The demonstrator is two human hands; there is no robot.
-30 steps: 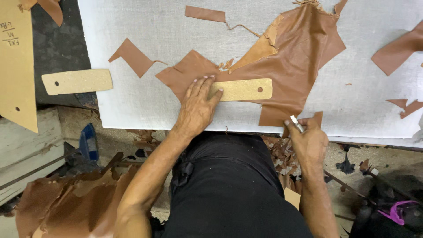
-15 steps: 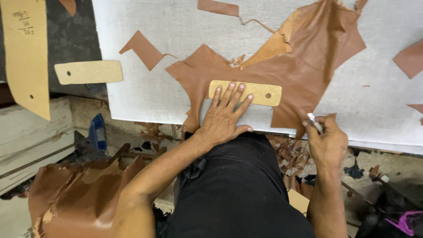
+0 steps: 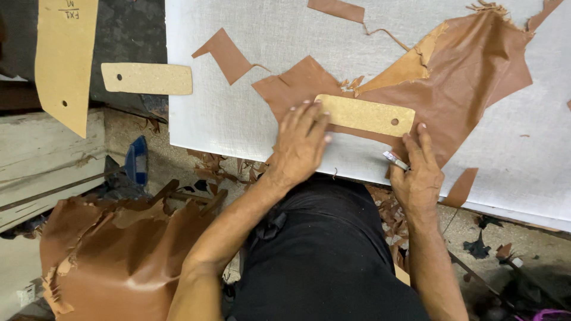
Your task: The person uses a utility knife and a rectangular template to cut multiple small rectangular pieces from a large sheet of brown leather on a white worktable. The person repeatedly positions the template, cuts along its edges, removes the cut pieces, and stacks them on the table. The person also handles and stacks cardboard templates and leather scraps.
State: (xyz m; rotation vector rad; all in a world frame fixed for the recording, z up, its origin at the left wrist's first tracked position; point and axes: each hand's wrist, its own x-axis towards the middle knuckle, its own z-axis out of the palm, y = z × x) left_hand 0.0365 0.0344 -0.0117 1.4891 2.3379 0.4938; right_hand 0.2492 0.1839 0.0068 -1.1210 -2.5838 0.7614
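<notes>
A large brown leather piece (image 3: 470, 71) lies on the white cutting board (image 3: 250, 119). On its lower edge rests a tan cardboard template (image 3: 369, 115) with a hole near its right end. My left hand (image 3: 300, 142) presses flat on the template's left end, fingers spread. My right hand (image 3: 419, 172) sits below the template's right end, gripping a small knife (image 3: 395, 160) whose tip points toward the leather edge.
A second tan template (image 3: 146, 78) overhangs the board's left edge. A larger cardboard pattern (image 3: 62, 59) lies at far left. Leather offcuts (image 3: 226, 54) lie on the board. A brown leather heap (image 3: 119, 255) and scraps lie on the floor.
My left hand slid left along the template. My right hand rose from below the board edge up to the template's right end with the knife.
</notes>
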